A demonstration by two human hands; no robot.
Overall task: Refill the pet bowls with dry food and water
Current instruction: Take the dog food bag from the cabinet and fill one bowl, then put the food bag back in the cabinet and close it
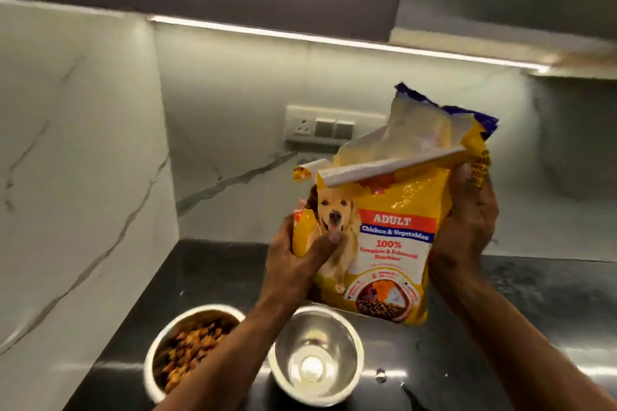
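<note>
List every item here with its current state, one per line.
Dog food bag: open at top, upright, held.
Left bowl: holds kibble.
Right bowl: no kibble.
Left hand: grips bag's left edge.
Right hand: grips bag's right side.

Left hand [297, 260] gripping, right hand [467, 227] clasping, forearms raised

Dim scene lit by an under-cabinet light strip [347, 42]; glare on the countertop [534, 294], soft blur throughout.

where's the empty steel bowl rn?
The empty bowl sits on the black counter at lower centre of the head view, right of the kibble-filled bowl and just in front of the held food bag.
</note>
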